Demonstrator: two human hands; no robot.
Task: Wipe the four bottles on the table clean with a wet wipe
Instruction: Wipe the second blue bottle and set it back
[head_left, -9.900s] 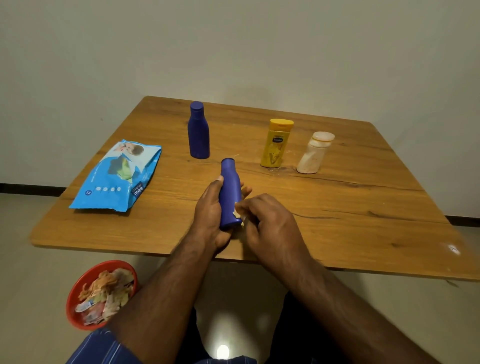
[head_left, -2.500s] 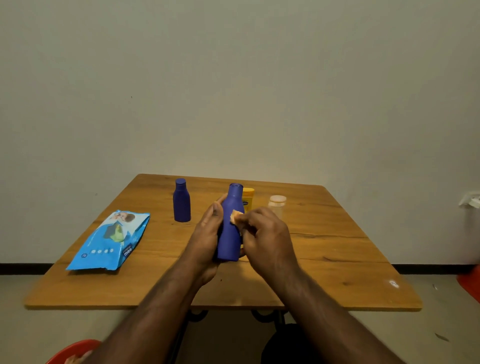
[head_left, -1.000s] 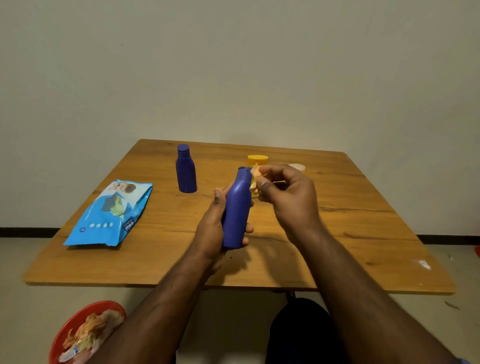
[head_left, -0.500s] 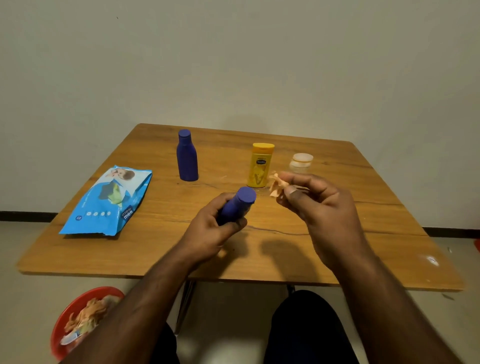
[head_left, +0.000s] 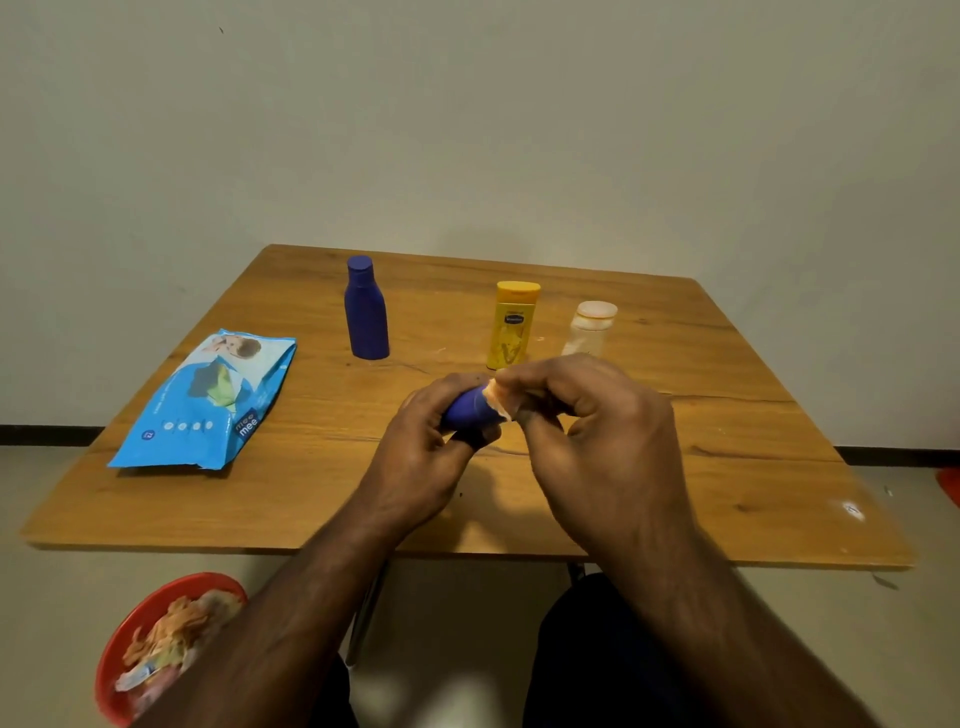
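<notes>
My left hand (head_left: 421, 447) grips a dark blue bottle (head_left: 470, 410) over the middle of the wooden table (head_left: 727, 457), its top pointing away from me and mostly hidden by my fingers. My right hand (head_left: 597, 431) pinches a small pale orange wet wipe (head_left: 497, 399) against the bottle's top end. A second dark blue bottle (head_left: 367, 309) stands upright at the back left. A yellow bottle (head_left: 513, 324) and a pale translucent bottle with a peach cap (head_left: 589, 328) stand upright at the back right.
A blue pack of wet wipes (head_left: 208, 400) lies flat on the table's left side. On the floor at the lower left sits a red bowl (head_left: 124, 654) holding crumpled used wipes. A plain wall stands behind the table.
My right hand has brought the wipe back onto the top of the bottle, where half a second ago it was held apart. The bottle stays tilted away in my left hand.
</notes>
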